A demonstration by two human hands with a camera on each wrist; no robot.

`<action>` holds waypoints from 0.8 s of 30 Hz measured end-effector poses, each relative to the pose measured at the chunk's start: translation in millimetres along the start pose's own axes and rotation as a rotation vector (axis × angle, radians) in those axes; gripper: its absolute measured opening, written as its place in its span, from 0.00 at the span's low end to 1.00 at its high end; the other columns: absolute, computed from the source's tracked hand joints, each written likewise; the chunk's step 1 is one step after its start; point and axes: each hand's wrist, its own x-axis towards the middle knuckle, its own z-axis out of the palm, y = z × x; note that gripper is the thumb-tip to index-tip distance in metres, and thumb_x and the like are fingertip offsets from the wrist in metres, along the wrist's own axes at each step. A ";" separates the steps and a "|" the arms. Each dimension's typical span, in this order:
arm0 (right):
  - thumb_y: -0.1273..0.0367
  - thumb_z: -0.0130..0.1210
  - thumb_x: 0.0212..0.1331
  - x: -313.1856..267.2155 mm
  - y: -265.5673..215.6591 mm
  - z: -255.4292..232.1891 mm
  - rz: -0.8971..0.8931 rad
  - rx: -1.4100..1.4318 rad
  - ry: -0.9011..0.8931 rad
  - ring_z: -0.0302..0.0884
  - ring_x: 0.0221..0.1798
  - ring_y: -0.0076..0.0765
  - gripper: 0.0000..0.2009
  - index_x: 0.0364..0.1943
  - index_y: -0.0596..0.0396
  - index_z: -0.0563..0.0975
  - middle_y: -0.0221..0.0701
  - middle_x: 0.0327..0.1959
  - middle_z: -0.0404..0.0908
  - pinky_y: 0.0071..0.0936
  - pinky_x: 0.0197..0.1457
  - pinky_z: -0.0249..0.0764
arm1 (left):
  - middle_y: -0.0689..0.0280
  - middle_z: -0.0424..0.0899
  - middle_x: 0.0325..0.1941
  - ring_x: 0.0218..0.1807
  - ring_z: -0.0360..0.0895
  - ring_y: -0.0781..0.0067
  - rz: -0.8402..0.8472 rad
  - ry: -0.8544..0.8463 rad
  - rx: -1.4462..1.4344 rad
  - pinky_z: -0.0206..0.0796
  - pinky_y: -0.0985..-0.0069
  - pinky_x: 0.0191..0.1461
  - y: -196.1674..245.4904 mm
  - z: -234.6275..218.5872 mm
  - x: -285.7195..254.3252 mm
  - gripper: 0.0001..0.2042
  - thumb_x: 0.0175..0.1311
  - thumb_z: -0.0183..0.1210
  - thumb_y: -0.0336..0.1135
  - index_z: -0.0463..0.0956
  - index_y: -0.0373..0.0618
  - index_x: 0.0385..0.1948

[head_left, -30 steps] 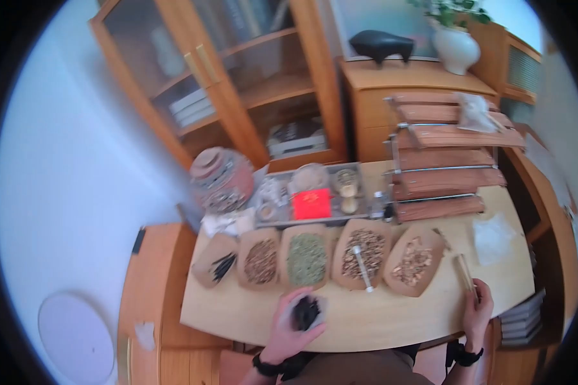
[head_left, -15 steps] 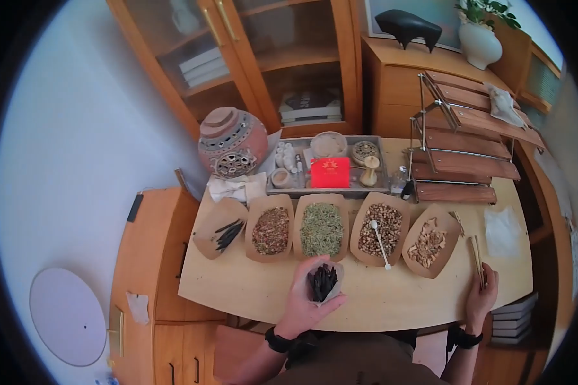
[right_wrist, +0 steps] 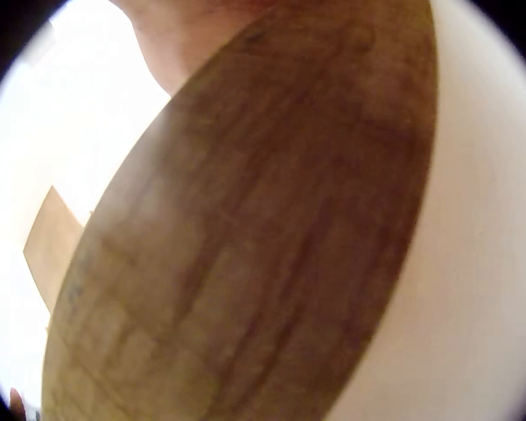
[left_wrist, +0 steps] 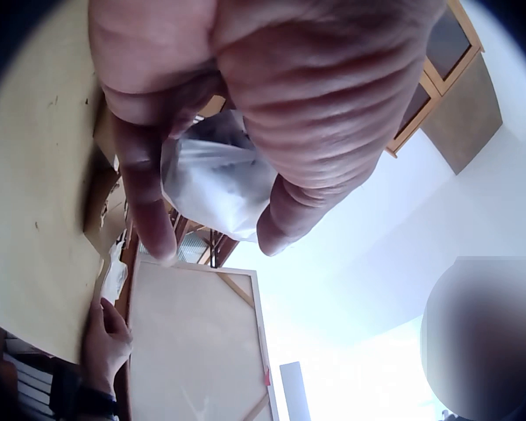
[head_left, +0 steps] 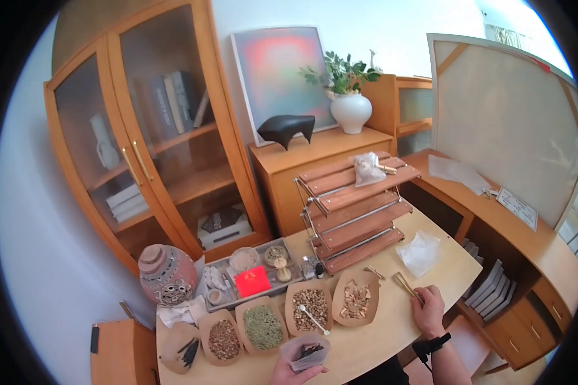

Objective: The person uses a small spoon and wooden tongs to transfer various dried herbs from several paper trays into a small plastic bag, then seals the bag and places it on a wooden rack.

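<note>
My left hand [head_left: 295, 373], at the bottom of the head view, holds a translucent pouch [head_left: 308, 350] with dark strips inside. In the left wrist view, fingers and thumb curl round the pouch [left_wrist: 215, 180] from both sides. At the table's right, my right hand [head_left: 429, 310] grips slim brass-coloured tongs [head_left: 406, 285]. Brown paper trays stand in a row: one with black strips [head_left: 189, 351], one with reddish-brown bits [head_left: 224, 340], one with green herb [head_left: 263, 327], one with brown pieces and a white spoon [head_left: 313, 319], and one with pale chips [head_left: 355, 299].
Behind the trays is a grey tray [head_left: 295, 276] with a red packet [head_left: 253, 282] and small vessels. A clay jar [head_left: 167, 274] stands to its left. A tiered wooden rack [head_left: 358, 212] carries a small bag [head_left: 368, 169]. Clear plastic [head_left: 419, 254] lies near the right hand.
The head view has swung up and to the right, so the table sits lower and the desk at right shows. Both hands keep hold of the pouch and the tongs.
</note>
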 end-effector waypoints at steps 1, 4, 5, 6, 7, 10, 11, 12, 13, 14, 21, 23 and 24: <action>0.77 0.68 0.53 -0.3 0.4 0.5 -0.004 -0.008 -0.002 0.82 0.41 0.51 0.12 0.42 0.58 0.85 0.40 0.38 0.81 0.42 0.45 0.79 | 0.57 0.81 0.64 0.57 0.84 0.66 0.019 0.011 0.012 0.83 0.67 0.53 5.8 3.8 4.3 0.29 0.70 0.67 0.24 0.68 0.40 0.72; 0.77 0.69 0.52 -1.4 4.3 2.7 0.017 0.025 -0.010 0.82 0.42 0.51 0.12 0.43 0.58 0.85 0.40 0.38 0.80 0.43 0.46 0.79 | 0.60 0.81 0.65 0.58 0.84 0.67 -0.076 -0.017 -0.162 0.82 0.66 0.54 21.0 20.8 8.1 0.27 0.73 0.65 0.24 0.69 0.40 0.73; 0.77 0.69 0.52 -1.2 7.9 3.7 0.042 0.041 -0.003 0.82 0.42 0.51 0.12 0.42 0.58 0.85 0.40 0.38 0.80 0.43 0.46 0.79 | 0.60 0.81 0.65 0.58 0.84 0.67 -0.058 0.006 -0.162 0.82 0.66 0.54 22.7 24.3 5.3 0.27 0.73 0.65 0.24 0.69 0.40 0.73; 0.78 0.68 0.52 -0.4 14.6 5.9 0.038 0.025 -0.018 0.82 0.42 0.50 0.13 0.44 0.59 0.85 0.41 0.39 0.80 0.42 0.46 0.79 | 0.60 0.82 0.63 0.58 0.84 0.67 -0.051 0.006 -0.159 0.83 0.67 0.54 24.9 29.1 2.2 0.25 0.74 0.63 0.25 0.70 0.40 0.72; 0.78 0.68 0.52 -0.3 17.8 7.8 0.009 0.036 -0.028 0.82 0.42 0.50 0.13 0.44 0.59 0.85 0.41 0.39 0.80 0.42 0.46 0.79 | 0.60 0.83 0.62 0.57 0.85 0.67 -0.041 0.007 -0.156 0.83 0.67 0.54 25.6 33.2 -0.8 0.24 0.76 0.62 0.26 0.71 0.40 0.71; 0.81 0.67 0.52 4.5 12.3 4.2 0.124 0.136 -0.001 0.80 0.40 0.47 0.17 0.48 0.61 0.83 0.40 0.39 0.78 0.38 0.46 0.79 | 0.60 0.86 0.57 0.55 0.86 0.68 -0.049 0.016 -0.087 0.82 0.69 0.53 19.3 37.9 -20.1 0.21 0.79 0.59 0.29 0.73 0.40 0.70; 0.81 0.67 0.52 7.6 2.4 0.1 0.101 0.152 -0.017 0.80 0.40 0.47 0.17 0.48 0.61 0.83 0.40 0.39 0.78 0.38 0.46 0.79 | 0.60 0.86 0.57 0.55 0.86 0.68 -0.034 0.044 -0.082 0.82 0.69 0.53 20.8 42.8 -25.8 0.21 0.79 0.59 0.29 0.73 0.40 0.70; 0.81 0.66 0.52 11.9 -8.7 -5.2 -0.035 0.153 0.035 0.79 0.40 0.46 0.17 0.49 0.61 0.84 0.40 0.39 0.78 0.37 0.45 0.79 | 0.60 0.87 0.56 0.55 0.86 0.68 -0.085 0.086 -0.110 0.82 0.69 0.52 23.7 49.1 -30.5 0.20 0.79 0.58 0.30 0.74 0.39 0.69; 0.81 0.66 0.52 15.2 -18.9 -8.8 -0.161 0.152 0.094 0.79 0.39 0.45 0.18 0.50 0.61 0.84 0.39 0.39 0.78 0.37 0.45 0.78 | 0.61 0.87 0.56 0.56 0.86 0.68 -0.141 0.118 -0.137 0.82 0.69 0.52 25.6 53.9 -33.6 0.19 0.80 0.58 0.31 0.74 0.39 0.69; 0.81 0.67 0.54 18.9 -29.0 -11.2 -0.238 0.270 -0.049 0.79 0.41 0.39 0.20 0.53 0.59 0.84 0.37 0.41 0.80 0.35 0.45 0.78 | 0.61 0.87 0.56 0.56 0.86 0.68 -0.141 0.124 -0.133 0.82 0.69 0.52 24.7 56.0 -35.3 0.19 0.80 0.58 0.31 0.74 0.39 0.69; 0.64 0.76 0.61 11.5 -142.2 -8.6 -0.427 0.861 -1.024 0.82 0.46 0.30 0.25 0.60 0.55 0.82 0.33 0.48 0.84 0.27 0.48 0.79 | 0.60 0.87 0.60 0.61 0.84 0.65 -0.322 0.111 -0.124 0.75 0.67 0.66 9.7 59.2 -35.6 0.18 0.81 0.57 0.34 0.77 0.36 0.66; 0.64 0.76 0.62 -7.6 -126.1 16.3 -0.350 0.878 -1.082 0.82 0.45 0.28 0.23 0.59 0.56 0.83 0.32 0.48 0.85 0.26 0.47 0.79 | 0.61 0.87 0.60 0.62 0.84 0.66 -0.352 0.107 -0.102 0.73 0.68 0.68 6.0 54.9 -35.5 0.17 0.81 0.57 0.34 0.77 0.36 0.65; 0.63 0.75 0.63 -17.3 -119.7 25.1 -0.283 0.886 -1.156 0.82 0.43 0.26 0.22 0.58 0.57 0.83 0.31 0.47 0.86 0.25 0.46 0.79 | 0.61 0.87 0.60 0.62 0.83 0.66 -0.305 0.138 -0.050 0.72 0.68 0.69 5.3 53.1 -36.3 0.17 0.81 0.56 0.34 0.78 0.35 0.64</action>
